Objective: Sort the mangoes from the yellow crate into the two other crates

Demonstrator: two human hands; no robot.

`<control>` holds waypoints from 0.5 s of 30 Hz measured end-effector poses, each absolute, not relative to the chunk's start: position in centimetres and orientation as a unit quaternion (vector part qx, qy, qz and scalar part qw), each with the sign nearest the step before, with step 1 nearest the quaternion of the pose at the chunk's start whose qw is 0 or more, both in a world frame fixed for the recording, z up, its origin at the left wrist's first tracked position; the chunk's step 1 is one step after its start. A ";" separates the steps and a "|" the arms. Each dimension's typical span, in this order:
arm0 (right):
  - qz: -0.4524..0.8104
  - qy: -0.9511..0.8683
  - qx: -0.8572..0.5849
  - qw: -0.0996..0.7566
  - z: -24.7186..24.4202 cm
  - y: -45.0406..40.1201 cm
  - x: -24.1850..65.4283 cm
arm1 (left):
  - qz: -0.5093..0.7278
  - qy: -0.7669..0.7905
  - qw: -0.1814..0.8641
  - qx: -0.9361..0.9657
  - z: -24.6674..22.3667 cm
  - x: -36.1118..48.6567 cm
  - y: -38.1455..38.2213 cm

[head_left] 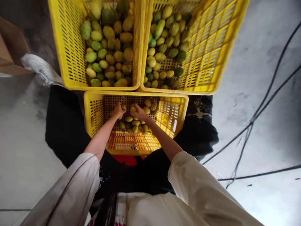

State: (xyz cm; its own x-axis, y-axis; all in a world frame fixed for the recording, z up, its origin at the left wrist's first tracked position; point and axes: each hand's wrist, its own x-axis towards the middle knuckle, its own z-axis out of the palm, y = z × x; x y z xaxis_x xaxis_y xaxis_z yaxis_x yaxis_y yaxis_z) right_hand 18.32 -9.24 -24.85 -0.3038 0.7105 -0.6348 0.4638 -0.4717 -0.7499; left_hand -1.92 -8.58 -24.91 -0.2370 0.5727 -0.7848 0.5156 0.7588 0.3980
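Note:
Both of my hands reach down into the near yellow crate (145, 151), which holds several yellow-green fruits (135, 122) on its perforated bottom. My left hand (118, 110) is closed around a fruit (123, 107) at the crate's left middle. Just to the right, my right hand (138, 112) grips another fruit (134, 109) between thumb and fingers. More fruits lie below the hands and to the right of my right hand. The fingertips of both hands are partly hidden.
Beyond the near crate stand a left yellow crate (101, 88) and a right yellow crate (178, 91), both holding green and yellow fruits. A cardboard box (13, 47) is at the far left. Black cables (252, 121) cross the floor at right. My legs flank the near crate.

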 end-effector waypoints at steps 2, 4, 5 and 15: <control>0.658 -0.453 -0.589 0.124 -23.9 -8.9 18.1 | 0.061 0.794 0.526 0.298 -23.4 -2.2 -8.3; 0.695 -0.386 -0.586 0.157 -22.5 -8.6 17.9 | 0.100 0.801 0.544 0.228 -21.5 -2.6 -8.2; 0.712 -0.355 -0.581 0.172 -21.6 -8.6 17.8 | 0.124 0.797 0.560 0.191 -20.3 -2.8 -8.2; 0.769 -0.187 -0.533 0.301 -13.6 -12.9 18.6 | 0.241 0.685 0.681 0.097 -7.3 -4.5 -13.9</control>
State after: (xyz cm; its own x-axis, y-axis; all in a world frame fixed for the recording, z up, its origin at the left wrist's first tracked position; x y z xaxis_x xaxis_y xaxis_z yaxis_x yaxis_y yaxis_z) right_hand 18.56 -12.93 -13.62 -0.2515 0.6611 -0.7069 -0.2635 -0.7496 -0.6072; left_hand -4.54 -13.89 -7.26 -0.0541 0.4608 -0.8859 -0.1952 0.8652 0.4619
